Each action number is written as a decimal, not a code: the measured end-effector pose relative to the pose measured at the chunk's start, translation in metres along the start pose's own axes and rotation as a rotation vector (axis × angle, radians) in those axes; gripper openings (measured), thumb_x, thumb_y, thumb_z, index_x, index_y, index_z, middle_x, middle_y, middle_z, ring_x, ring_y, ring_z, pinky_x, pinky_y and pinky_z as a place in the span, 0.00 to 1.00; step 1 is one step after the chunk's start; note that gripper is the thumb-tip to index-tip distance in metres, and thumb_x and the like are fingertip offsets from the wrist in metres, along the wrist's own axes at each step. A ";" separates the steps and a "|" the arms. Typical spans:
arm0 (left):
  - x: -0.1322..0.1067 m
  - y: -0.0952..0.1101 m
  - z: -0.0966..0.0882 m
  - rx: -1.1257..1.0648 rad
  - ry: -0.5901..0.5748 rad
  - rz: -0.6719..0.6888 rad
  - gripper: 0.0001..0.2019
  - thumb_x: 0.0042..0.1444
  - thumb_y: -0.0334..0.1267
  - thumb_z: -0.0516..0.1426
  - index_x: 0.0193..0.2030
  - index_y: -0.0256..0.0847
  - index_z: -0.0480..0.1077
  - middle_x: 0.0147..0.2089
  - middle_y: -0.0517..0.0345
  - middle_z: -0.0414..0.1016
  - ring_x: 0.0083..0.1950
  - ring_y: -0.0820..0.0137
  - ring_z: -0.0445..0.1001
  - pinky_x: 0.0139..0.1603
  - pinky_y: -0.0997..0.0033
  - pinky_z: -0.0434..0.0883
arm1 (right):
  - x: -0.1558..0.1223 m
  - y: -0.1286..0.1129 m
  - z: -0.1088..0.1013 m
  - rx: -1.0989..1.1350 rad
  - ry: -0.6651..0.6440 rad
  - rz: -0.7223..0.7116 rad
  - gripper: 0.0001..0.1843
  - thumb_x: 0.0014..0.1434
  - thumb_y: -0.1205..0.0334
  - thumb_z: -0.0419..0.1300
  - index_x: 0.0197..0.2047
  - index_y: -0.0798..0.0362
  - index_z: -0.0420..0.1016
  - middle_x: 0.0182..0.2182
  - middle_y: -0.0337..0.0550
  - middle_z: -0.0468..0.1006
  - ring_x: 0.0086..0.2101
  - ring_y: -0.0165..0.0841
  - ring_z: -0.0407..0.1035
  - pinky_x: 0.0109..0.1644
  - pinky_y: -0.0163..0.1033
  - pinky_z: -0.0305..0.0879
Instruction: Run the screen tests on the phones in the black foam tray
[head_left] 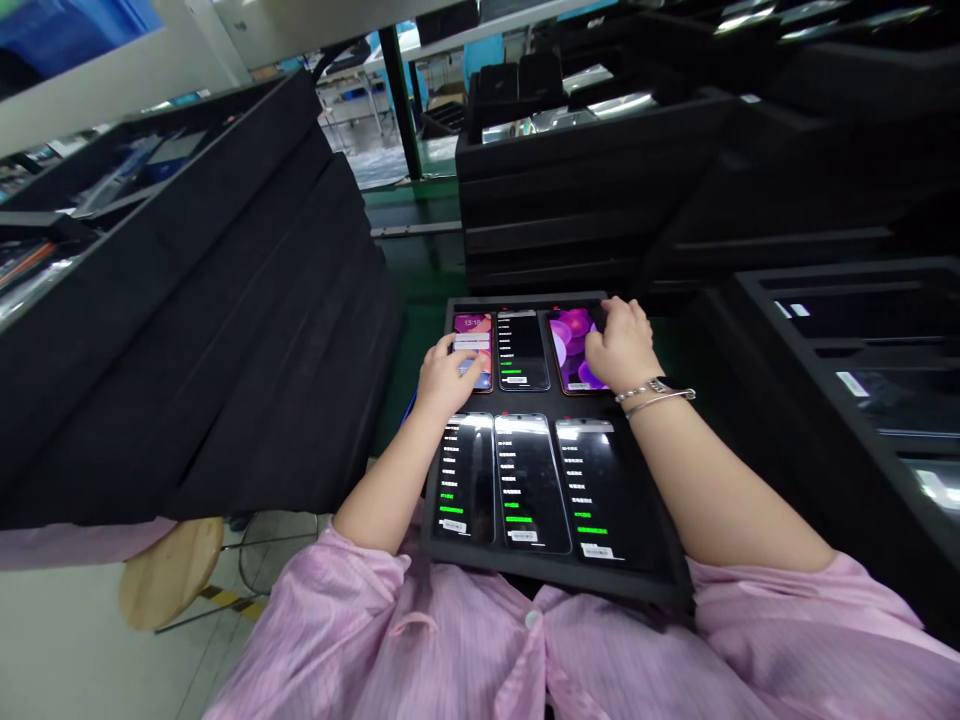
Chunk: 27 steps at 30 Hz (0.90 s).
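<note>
A black tray (525,400) lies before me with several phones in its slots, in two rows. My left hand (448,377) is open over the far-left phone (472,324), its fingers stretched across the lit lock screen. At the far right corner, my right hand (624,345) curls around the tray's edge, its thumb over a phone with purple circles (571,345) on screen. Between them sits a phone with a dark text list (523,350). Three similar list screens fill the near row, including the middle near phone (531,480). White labels stick to the screens.
A tall stack of black trays (225,290) stands at the left, its top one holding devices. More stacked trays (570,200) stand behind. Another tray with phones (795,370) is at the right. A wooden stool (171,572) stands low on the left.
</note>
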<state>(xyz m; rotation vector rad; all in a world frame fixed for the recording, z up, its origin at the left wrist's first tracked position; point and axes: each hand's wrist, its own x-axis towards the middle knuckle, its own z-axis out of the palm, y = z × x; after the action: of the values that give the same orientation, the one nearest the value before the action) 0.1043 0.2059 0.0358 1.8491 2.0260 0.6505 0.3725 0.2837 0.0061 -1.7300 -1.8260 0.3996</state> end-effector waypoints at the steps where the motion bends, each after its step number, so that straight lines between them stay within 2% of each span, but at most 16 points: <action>1: 0.003 -0.001 -0.001 0.017 -0.005 0.007 0.14 0.68 0.48 0.58 0.51 0.49 0.82 0.73 0.54 0.62 0.74 0.55 0.60 0.74 0.56 0.63 | 0.001 0.001 0.000 0.018 -0.001 0.012 0.35 0.58 0.64 0.51 0.67 0.69 0.63 0.68 0.68 0.61 0.70 0.59 0.49 0.72 0.68 0.49; 2: 0.007 -0.001 -0.001 0.039 -0.028 0.003 0.14 0.67 0.50 0.58 0.51 0.50 0.82 0.74 0.56 0.61 0.75 0.53 0.58 0.75 0.54 0.62 | 0.002 0.002 0.001 0.031 -0.006 0.015 0.34 0.58 0.64 0.51 0.66 0.69 0.64 0.66 0.69 0.63 0.69 0.59 0.51 0.71 0.67 0.51; 4: 0.020 -0.002 -0.002 0.095 -0.084 -0.033 0.19 0.66 0.53 0.58 0.60 0.52 0.78 0.77 0.57 0.55 0.77 0.48 0.53 0.75 0.48 0.60 | 0.003 0.002 0.002 0.046 -0.012 -0.001 0.32 0.57 0.64 0.50 0.64 0.70 0.66 0.62 0.71 0.67 0.67 0.57 0.56 0.71 0.63 0.55; 5: 0.028 -0.002 -0.002 0.117 -0.101 -0.058 0.25 0.66 0.56 0.57 0.66 0.51 0.73 0.79 0.55 0.52 0.78 0.45 0.51 0.74 0.45 0.60 | 0.004 0.002 0.002 0.053 -0.013 -0.009 0.32 0.58 0.65 0.50 0.63 0.70 0.66 0.60 0.72 0.69 0.65 0.56 0.59 0.70 0.61 0.56; 7: 0.042 -0.003 -0.002 0.116 -0.108 -0.101 0.39 0.66 0.60 0.56 0.78 0.44 0.55 0.79 0.47 0.49 0.78 0.42 0.52 0.73 0.42 0.61 | 0.005 0.001 0.003 0.063 -0.011 -0.018 0.31 0.58 0.65 0.50 0.62 0.71 0.67 0.59 0.73 0.69 0.63 0.56 0.62 0.69 0.59 0.58; 9: 0.052 -0.005 0.001 0.057 -0.103 -0.119 0.48 0.65 0.63 0.55 0.81 0.38 0.42 0.78 0.38 0.50 0.76 0.42 0.57 0.71 0.43 0.63 | 0.005 0.000 0.004 0.068 0.000 -0.016 0.30 0.58 0.65 0.50 0.61 0.71 0.67 0.58 0.74 0.70 0.61 0.57 0.63 0.68 0.59 0.59; 10: 0.055 -0.007 0.002 0.018 -0.097 -0.118 0.49 0.65 0.63 0.56 0.81 0.38 0.40 0.78 0.37 0.51 0.75 0.43 0.59 0.70 0.44 0.64 | 0.006 0.000 0.004 0.070 0.006 -0.015 0.29 0.58 0.65 0.50 0.61 0.71 0.67 0.58 0.74 0.70 0.61 0.57 0.64 0.68 0.60 0.59; 12: 0.058 -0.009 0.006 -0.052 -0.051 -0.108 0.47 0.65 0.63 0.56 0.80 0.37 0.43 0.77 0.34 0.54 0.74 0.44 0.61 0.71 0.46 0.64 | 0.008 -0.002 0.003 0.074 0.015 -0.008 0.29 0.58 0.66 0.51 0.61 0.69 0.67 0.57 0.72 0.71 0.60 0.56 0.65 0.68 0.60 0.59; 16: 0.051 -0.011 0.011 -0.164 0.159 -0.043 0.39 0.68 0.60 0.55 0.75 0.33 0.54 0.74 0.33 0.58 0.75 0.52 0.60 0.74 0.53 0.60 | 0.006 -0.006 -0.007 0.092 0.040 0.006 0.27 0.59 0.68 0.51 0.61 0.69 0.66 0.58 0.71 0.71 0.60 0.51 0.65 0.68 0.57 0.60; 18: 0.031 -0.011 0.009 -0.195 0.263 0.045 0.36 0.70 0.61 0.51 0.72 0.33 0.58 0.72 0.35 0.60 0.75 0.57 0.59 0.76 0.58 0.57 | -0.008 -0.009 -0.021 0.101 0.087 -0.008 0.27 0.60 0.69 0.51 0.62 0.69 0.65 0.60 0.71 0.69 0.62 0.48 0.64 0.69 0.55 0.59; 20: -0.006 -0.013 0.001 -0.219 0.291 0.165 0.36 0.70 0.64 0.47 0.70 0.34 0.58 0.72 0.37 0.61 0.75 0.61 0.59 0.76 0.61 0.57 | -0.037 -0.013 -0.041 0.113 0.121 -0.050 0.26 0.62 0.67 0.52 0.64 0.61 0.64 0.63 0.65 0.68 0.63 0.46 0.63 0.71 0.55 0.58; 22: -0.058 -0.018 -0.014 -0.235 0.198 0.300 0.35 0.71 0.64 0.45 0.71 0.38 0.56 0.73 0.41 0.59 0.75 0.64 0.59 0.75 0.64 0.60 | -0.082 -0.018 -0.066 0.145 0.075 -0.156 0.21 0.66 0.61 0.53 0.62 0.46 0.67 0.62 0.49 0.72 0.63 0.44 0.65 0.71 0.54 0.60; 23: -0.087 -0.021 -0.021 -0.229 0.143 0.342 0.33 0.71 0.63 0.45 0.72 0.42 0.56 0.73 0.43 0.59 0.76 0.64 0.58 0.75 0.63 0.61 | -0.109 -0.021 -0.078 0.175 0.005 -0.246 0.19 0.70 0.57 0.52 0.62 0.41 0.67 0.63 0.44 0.71 0.63 0.42 0.65 0.72 0.53 0.60; 24: -0.117 -0.025 -0.029 -0.216 0.097 0.388 0.31 0.71 0.62 0.47 0.71 0.44 0.57 0.73 0.44 0.60 0.76 0.63 0.58 0.76 0.60 0.60 | -0.137 -0.023 -0.089 0.231 -0.042 -0.381 0.19 0.71 0.57 0.51 0.63 0.41 0.66 0.62 0.44 0.72 0.63 0.43 0.66 0.71 0.55 0.62; 25: -0.145 -0.030 -0.034 -0.205 0.054 0.417 0.29 0.71 0.61 0.49 0.70 0.45 0.60 0.73 0.44 0.60 0.76 0.62 0.59 0.76 0.58 0.60 | -0.165 -0.025 -0.097 0.266 -0.043 -0.502 0.17 0.70 0.59 0.54 0.60 0.42 0.69 0.58 0.46 0.74 0.60 0.45 0.69 0.70 0.59 0.63; 27: -0.192 -0.038 -0.041 -0.175 0.033 0.438 0.25 0.70 0.59 0.51 0.64 0.46 0.67 0.71 0.44 0.61 0.75 0.58 0.60 0.75 0.51 0.61 | -0.215 -0.025 -0.106 0.168 -0.091 -0.621 0.12 0.68 0.62 0.57 0.54 0.46 0.71 0.56 0.51 0.75 0.60 0.52 0.68 0.71 0.70 0.54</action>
<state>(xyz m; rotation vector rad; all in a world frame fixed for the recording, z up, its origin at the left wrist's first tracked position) 0.0722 0.0082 0.0371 2.1985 1.5275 0.9424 0.4127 0.0524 0.0596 -0.9746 -2.2011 0.3596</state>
